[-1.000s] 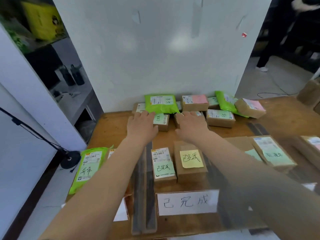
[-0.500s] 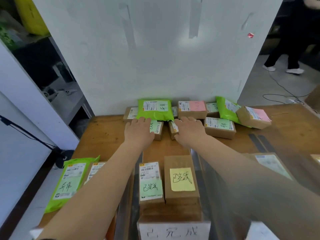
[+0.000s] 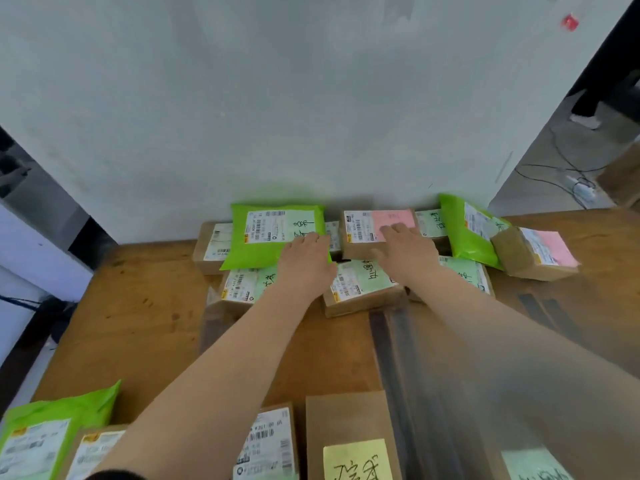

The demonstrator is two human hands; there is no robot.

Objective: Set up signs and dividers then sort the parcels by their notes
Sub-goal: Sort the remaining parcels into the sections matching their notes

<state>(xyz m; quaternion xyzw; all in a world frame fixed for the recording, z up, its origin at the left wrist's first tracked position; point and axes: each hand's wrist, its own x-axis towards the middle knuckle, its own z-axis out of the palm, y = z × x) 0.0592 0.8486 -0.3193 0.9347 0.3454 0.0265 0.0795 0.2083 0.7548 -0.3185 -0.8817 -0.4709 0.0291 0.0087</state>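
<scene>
Along the back edge of the wooden table point(image 3: 131, 320), against the white wall panel point(image 3: 277, 98), lies a cluster of parcels. At the left of it a bright green plastic mailer bag point(image 3: 263, 237) with a white shipping label and dark handwriting rests on top of a brown cardboard box point(image 3: 207, 247); beside it sits a brown cardboard box with a pink note point(image 3: 377, 230), then a second green mailer bag point(image 3: 460, 230), and at the far right a tilted brown box with a pink note point(image 3: 533, 252). In front of these are brown boxes with pale green notes, one point(image 3: 242, 285) under the left forearm and one point(image 3: 360, 285) between the two arms, both with handwriting too blurred to read. The left hand point(image 3: 306, 261) lies flat, fingers straight, touching the first green mailer's near edge. The right hand point(image 3: 407, 252) lies open too, fingertips on the pink note of the box. Near the bottom, a brown parcel carries a yellow sticky note point(image 3: 356, 459) with handwritten characters, partly cut off.
</scene>
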